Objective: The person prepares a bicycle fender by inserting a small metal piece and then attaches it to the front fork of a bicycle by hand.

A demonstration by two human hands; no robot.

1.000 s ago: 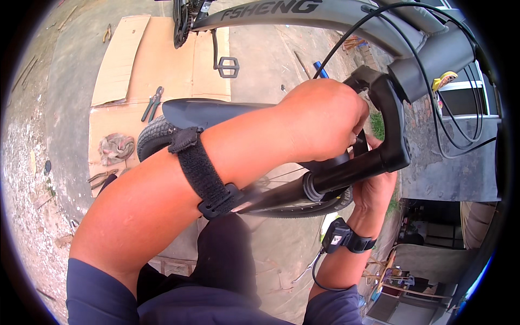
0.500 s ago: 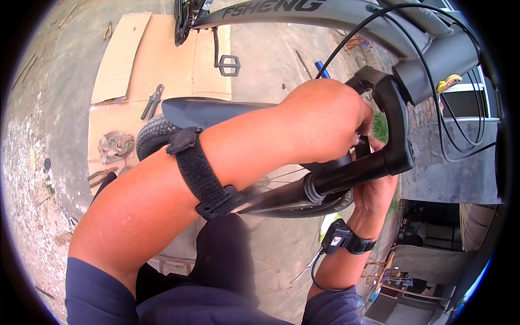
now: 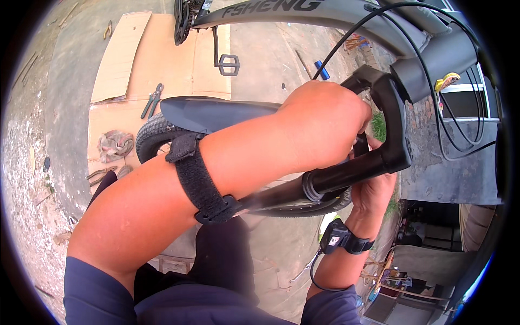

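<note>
A black bicycle fork (image 3: 346,176) lies sideways in front of me, joined to a grey frame (image 3: 346,21). Across it reaches my left arm, and my left hand (image 3: 333,124) is closed in a curled grip between the fork legs near the crown. A small dark part shows at its fingertips, too covered to name. Behind the near fork leg, my right hand (image 3: 374,187) comes up from below; its palm side shows, while most of its fingers are hidden. A dark mudguard (image 3: 211,114) extends left over the front tyre (image 3: 149,135), partly behind my left forearm.
Cardboard (image 3: 162,59) covers the ground at left, with green-handled pliers (image 3: 152,101), a crumpled rag (image 3: 115,145) and another pair of pliers (image 3: 102,173). A pedal (image 3: 228,65) juts out above. Black cables (image 3: 433,81) loop at right. A blue cylinder (image 3: 322,70) lies beyond the fork.
My left hand has shifted slightly down and its wrist has turned a little. The fork and frame have moved very slightly left. Both hands stay at the fork crown.
</note>
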